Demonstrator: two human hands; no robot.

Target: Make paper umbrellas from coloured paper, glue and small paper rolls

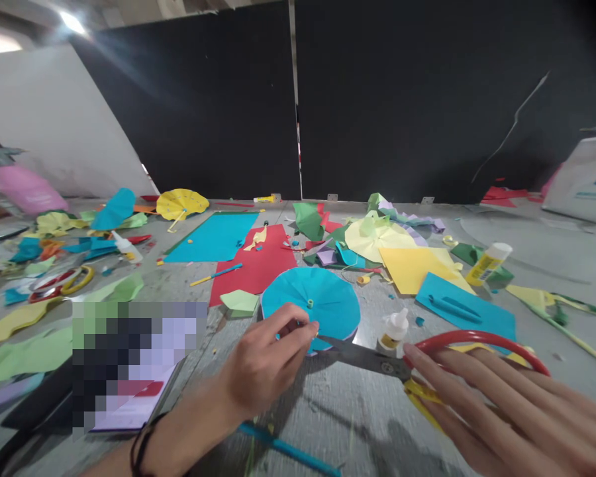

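My right hand [496,397] grips a pair of scissors [362,356] with red and yellow handles. The blades point left, and their tips reach the fingertips of my left hand [265,358]. Those fingers are pinched together around a small yellow piece [316,333], mostly covered by them. Just behind lies a round blue paper disc [322,291], creased outward from its middle, where a small pale green roll [310,304] stands. A small white glue bottle [394,329] stands beyond the blades. Below them, a thin blue paper stick [293,450] rests on the table.
A phone [134,404], partly blurred out, lies at left by my forearm. Red paper [263,258], blue paper [218,235] and yellow paper [417,268] lie farther back. A glue stick [489,264] stands at right. Another pair of scissors [62,283] sits among scraps at left. Black panels [402,99] close the back.
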